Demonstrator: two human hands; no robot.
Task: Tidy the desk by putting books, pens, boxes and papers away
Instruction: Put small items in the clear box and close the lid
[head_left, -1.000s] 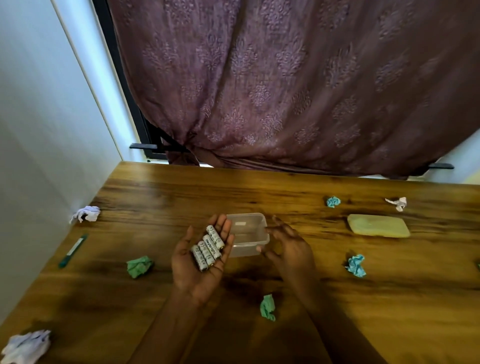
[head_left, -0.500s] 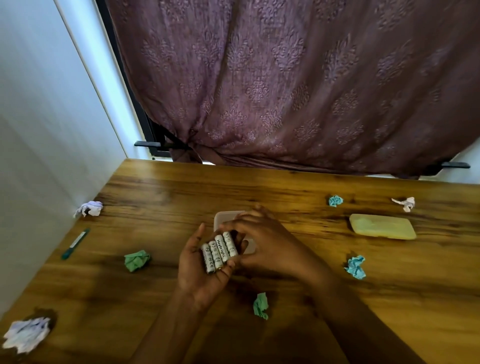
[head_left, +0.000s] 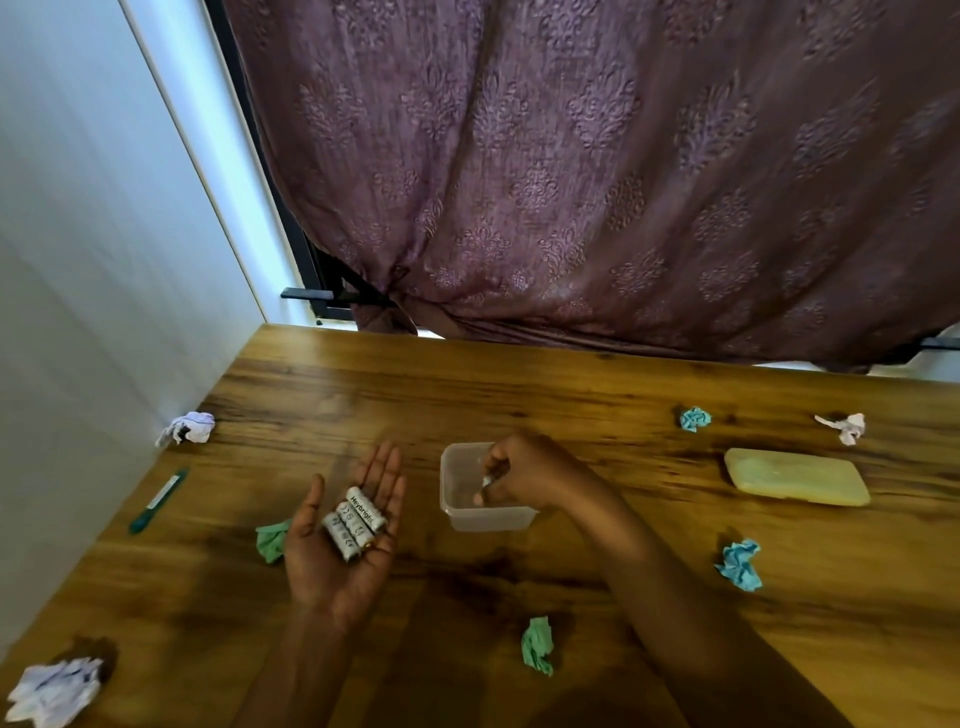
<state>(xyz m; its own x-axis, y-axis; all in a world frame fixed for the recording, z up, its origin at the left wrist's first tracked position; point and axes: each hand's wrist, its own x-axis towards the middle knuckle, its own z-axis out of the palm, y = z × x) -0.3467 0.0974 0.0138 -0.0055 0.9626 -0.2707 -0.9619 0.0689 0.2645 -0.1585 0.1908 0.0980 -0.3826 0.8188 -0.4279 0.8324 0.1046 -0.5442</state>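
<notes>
My left hand (head_left: 343, 540) lies palm up over the desk with three white batteries (head_left: 354, 524) resting on its straight fingers. To its right stands a small clear plastic box (head_left: 485, 517). My right hand (head_left: 524, 470) reaches into that box from the right and pinches one white battery (head_left: 487, 479) between its fingertips, just above the box floor.
Crumpled paper balls lie around the wooden desk (head_left: 571, 395): green ones (head_left: 270, 540) (head_left: 537, 646), blue ones (head_left: 740, 565) (head_left: 695, 418), white ones (head_left: 187, 427) (head_left: 54, 691) (head_left: 844, 427). A green pen (head_left: 158, 500) lies at the left. A yellow lid (head_left: 797, 477) lies at the right. A curtain hangs behind.
My right hand took one battery from my left palm and carried it right into the clear box. Three batteries are left on the palm.
</notes>
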